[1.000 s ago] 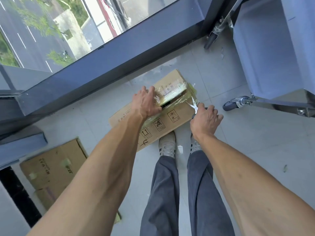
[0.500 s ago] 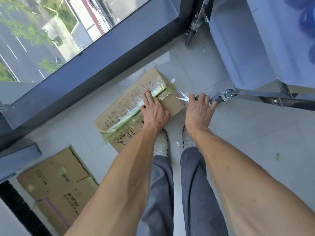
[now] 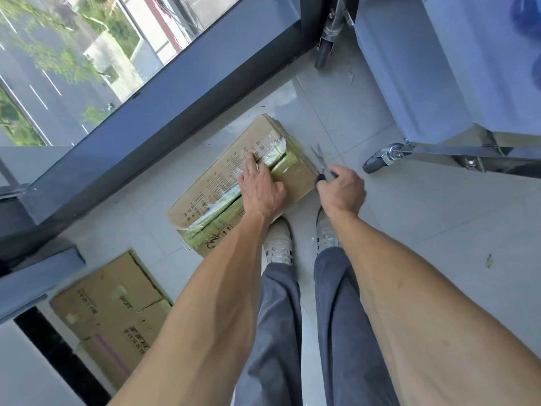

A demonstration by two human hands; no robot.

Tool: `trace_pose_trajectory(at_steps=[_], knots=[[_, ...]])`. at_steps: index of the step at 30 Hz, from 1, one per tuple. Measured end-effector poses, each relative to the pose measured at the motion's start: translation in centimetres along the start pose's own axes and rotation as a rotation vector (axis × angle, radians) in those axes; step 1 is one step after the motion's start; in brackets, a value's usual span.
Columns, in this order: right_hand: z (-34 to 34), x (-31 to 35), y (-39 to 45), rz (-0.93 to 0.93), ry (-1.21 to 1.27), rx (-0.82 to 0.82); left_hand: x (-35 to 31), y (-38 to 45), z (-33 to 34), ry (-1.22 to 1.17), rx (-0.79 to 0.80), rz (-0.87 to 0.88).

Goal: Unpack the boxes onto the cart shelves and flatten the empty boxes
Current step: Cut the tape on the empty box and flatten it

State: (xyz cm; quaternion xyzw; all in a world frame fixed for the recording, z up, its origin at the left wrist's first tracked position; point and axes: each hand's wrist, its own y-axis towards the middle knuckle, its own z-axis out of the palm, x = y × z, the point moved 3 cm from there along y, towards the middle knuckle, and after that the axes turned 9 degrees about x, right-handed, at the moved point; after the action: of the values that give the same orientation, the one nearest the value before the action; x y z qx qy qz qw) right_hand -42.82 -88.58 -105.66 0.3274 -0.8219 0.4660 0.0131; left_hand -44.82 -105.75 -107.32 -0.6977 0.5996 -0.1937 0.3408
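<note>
Cardboard, taped along its top seam with greenish-clear tape, makes up the box lying on the floor tiles at the centre of the frame, just ahead of the person's shoes. Its seam looks parted near the far end, where a dark slit shows between the flaps.

The left hand lies on top of the box with its fingers straight and spread, tips at the seam, pressing down. The right hand, just off the box's right corner, has its grip curled around the dark handles of a pair of scissors, whose blurred blades point up-frame past the box's right edge.

The main risk, as I judge it, is those blades: they sit close to the left hand's fingers, so a cut along the seam toward that hand could catch them. A deep cut could also score whatever is packed inside, which is hidden. Loose tape could cling and drag the flap rather than tear clean.

At upper right stands the cart, one caster near the right hand; a careless elbow could knock it rolling. Another box, flat on the floor, lies at lower left, well apart, by the window frame.
</note>
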Motion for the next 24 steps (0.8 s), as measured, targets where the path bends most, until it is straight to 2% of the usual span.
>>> trace_pose_trajectory(at_steps=[2, 4, 10, 20, 24], knots=[[0.4, 0.4, -0.5, 0.045, 0.167, 0.167, -0.1, -0.1, 0.0, 0.001, -0.001, -0.01], [0.3, 0.9, -0.8, 0.119, 0.289, 0.253, -0.1, -0.1, -0.2, -0.002, 0.004, -0.015], [-1.2, 1.8, 0.5, 0.317, 0.749, 0.323, 0.2, 0.2, -1.1, -0.025, 0.059, -0.022], [0.5, 3.5, 1.7, 0.351, 0.822, 0.389, 0.2, 0.6, -0.9, -0.053, 0.047, -0.052], [0.1, 2.2, 1.1, 0.303, 0.731, 0.448, 0.3, 1.0, -1.0, -0.018, 0.077, -0.044]])
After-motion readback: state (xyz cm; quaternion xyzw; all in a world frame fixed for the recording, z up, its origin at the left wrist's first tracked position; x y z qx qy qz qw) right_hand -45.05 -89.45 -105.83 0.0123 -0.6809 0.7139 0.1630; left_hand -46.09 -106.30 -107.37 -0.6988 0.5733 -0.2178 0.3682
